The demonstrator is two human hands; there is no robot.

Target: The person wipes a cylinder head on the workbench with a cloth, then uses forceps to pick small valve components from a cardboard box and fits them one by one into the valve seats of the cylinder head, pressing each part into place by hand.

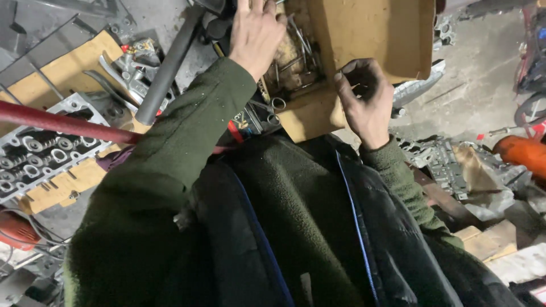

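Sorting through the cardboard box [364,34] of greasy metal parts [296,62] up front, the left hand [257,31] rests flat and open on the heap while the right hand [364,96] pinches a thin pin at the box's edge, so the next move likely calls for a careful, steady lift.

One package is showing: an open brown cardboard box [364,40], sitting at the top centre, just beyond the person's chest. Its flaps are standing open, plain tan, unprinted as far as visible. Loose metal parts are lying inside the box, at its left half. The left hand [256,31] is reaching into the box's left side; the right hand [367,96] is resting against the box's near edge. No labels, signs or screens are showing.
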